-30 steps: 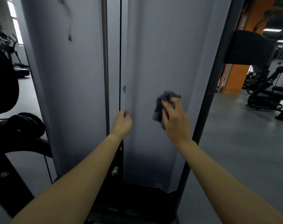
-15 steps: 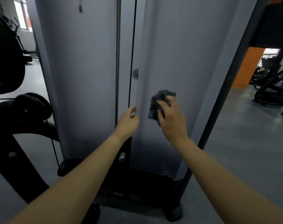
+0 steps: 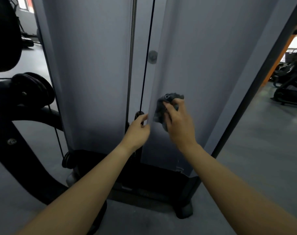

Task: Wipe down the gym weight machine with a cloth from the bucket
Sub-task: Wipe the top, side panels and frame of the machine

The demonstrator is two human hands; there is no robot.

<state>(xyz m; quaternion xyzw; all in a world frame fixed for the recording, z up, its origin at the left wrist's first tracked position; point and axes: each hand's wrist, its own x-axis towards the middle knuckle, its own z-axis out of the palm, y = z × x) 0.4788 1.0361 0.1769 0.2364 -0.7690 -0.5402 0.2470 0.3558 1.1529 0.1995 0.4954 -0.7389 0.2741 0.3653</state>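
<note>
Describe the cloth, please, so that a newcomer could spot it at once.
Find the tall grey panel of the weight machine, right of the black cable. Low on it, the right hand presses a crumpled dark grey cloth, the only soft thing there.

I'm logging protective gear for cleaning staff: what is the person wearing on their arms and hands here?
Nothing shows. The left hand and right hand are bare, with no gloves, and no rings or watch can be seen. Both forearms are uncovered as far as the frame's bottom edge; no sleeve is in view.
</note>
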